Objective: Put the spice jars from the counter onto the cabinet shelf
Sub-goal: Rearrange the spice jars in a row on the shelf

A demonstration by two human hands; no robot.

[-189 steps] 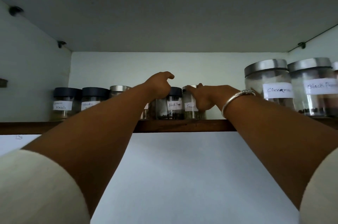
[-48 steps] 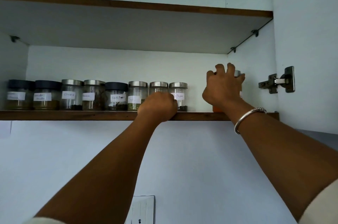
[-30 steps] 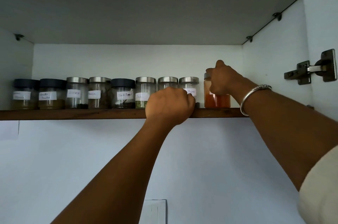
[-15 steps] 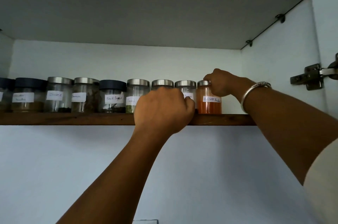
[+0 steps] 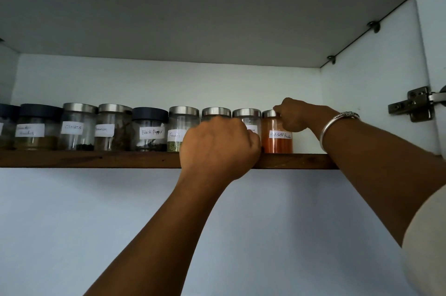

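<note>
Two hands, head view: apart, both raised to the shelf [image 5: 96, 159] front
Right hand [image 5: 295, 114]: fingers curled round the lid of the red chilli powder jar [image 5: 277, 144]
Jar position: upright at the row's right end, close against the neighbour jar [image 5: 246, 117]
Left hand [image 5: 219, 148]: fisted at the shelf edge; what it grips is hidden
Doing it well: seat the base flat, label forward, clear of the edge, then let go

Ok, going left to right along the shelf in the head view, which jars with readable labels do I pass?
Cloves jar → cinnamon jar → Black Pepper jar → Fennel jar → Red chilli powder jar, its lid pinched by the right hand. The left hand covers the two jars before it, so they are skipped.
</note>
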